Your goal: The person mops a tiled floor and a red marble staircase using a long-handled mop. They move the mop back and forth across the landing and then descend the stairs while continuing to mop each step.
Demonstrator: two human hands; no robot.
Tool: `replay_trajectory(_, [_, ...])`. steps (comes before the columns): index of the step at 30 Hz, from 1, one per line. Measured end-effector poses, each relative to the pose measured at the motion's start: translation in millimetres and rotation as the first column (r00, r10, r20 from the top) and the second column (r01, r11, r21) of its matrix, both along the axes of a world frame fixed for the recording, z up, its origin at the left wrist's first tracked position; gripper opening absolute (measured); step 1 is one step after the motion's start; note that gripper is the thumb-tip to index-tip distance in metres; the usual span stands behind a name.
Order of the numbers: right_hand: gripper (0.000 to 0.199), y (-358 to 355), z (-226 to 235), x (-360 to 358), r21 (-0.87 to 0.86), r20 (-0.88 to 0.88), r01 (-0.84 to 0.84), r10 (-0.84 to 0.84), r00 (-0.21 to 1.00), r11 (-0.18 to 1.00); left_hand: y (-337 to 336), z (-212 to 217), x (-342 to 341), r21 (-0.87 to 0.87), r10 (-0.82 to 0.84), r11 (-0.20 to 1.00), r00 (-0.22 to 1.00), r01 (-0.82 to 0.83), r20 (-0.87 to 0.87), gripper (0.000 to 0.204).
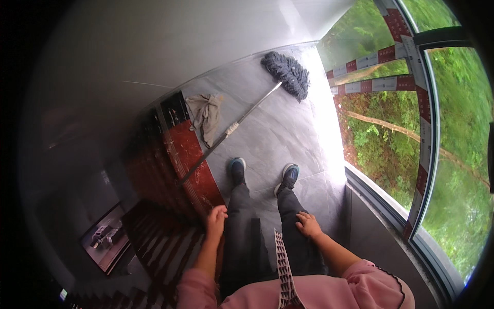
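A smooth grey wall [221, 36], faintly glossy, rises far ahead of both hands' fingers and off to their left. The window [429, 149], clear panes in dark frames, stands to the right of the right fingers; red and white tape [424, 134] runs along its bars, printed with marks too small to read. Ahead of both sets of fingers spreads the floor [267, 139], grey tile with soft marbled veining and thin straight joints. The stairs [188, 154], polished dark red with a black band and pale streaks, drop away just ahead and to the left of the left fingers. A pink top [321, 288] covers the person's body behind the fingers, and dark trousers [239, 221] cover the legs. The mop lies well ahead of both sets of fingers, touched by neither: its shaggy dark grey head [288, 74] rests on the tile, and its thin straight handle [249, 112], wrapped in something pale partway along, slants back over the red step toward the left fingers. A crumpled grey-beige cloth [207, 116] lies beside that handle, ahead of the left fingers. Dark shoes [289, 177] with pale soles stand nearer. A patterned strap [283, 262] hangs between the hands. The right fingers [302, 217] are spread on the right thigh, gripping nothing; the left fingers [220, 209] are loosely curled, and I cannot tell whether they close on anything.
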State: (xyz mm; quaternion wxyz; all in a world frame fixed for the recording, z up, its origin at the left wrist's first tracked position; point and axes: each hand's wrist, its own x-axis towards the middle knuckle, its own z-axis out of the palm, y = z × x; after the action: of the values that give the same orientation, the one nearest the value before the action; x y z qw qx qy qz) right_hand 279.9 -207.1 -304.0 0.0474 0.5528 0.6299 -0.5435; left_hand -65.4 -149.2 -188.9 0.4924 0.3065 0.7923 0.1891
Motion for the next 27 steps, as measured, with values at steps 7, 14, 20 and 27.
replay_trajectory(7, [0.034,29.3,58.8,-20.0,0.002,0.243,-0.080,0.077,0.967,0.997,-7.3,-206.0,-81.9,-0.224,-0.425,0.902,0.850,0.369,-0.310,0.041])
replay_trajectory(14, [0.035,45.7,56.8,-30.9,-0.014,0.268,-0.084,0.085,0.960,0.996,52.8,-332.5,-106.1,-0.423,-0.597,0.802,0.587,0.422,-0.547,0.053])
replay_trajectory(20, [0.034,67.0,59.9,-37.9,-0.028,0.289,-0.115,0.118,0.950,0.993,95.6,-375.9,-112.7,-0.308,-0.533,0.831,0.508,0.462,-0.677,0.046])
replay_trajectory(27, [0.021,73.2,54.3,-27.5,0.048,0.303,-0.181,0.159,0.940,0.982,104.0,-346.4,-74.5,-0.599,-0.816,0.554,0.520,0.578,-0.252,0.025])
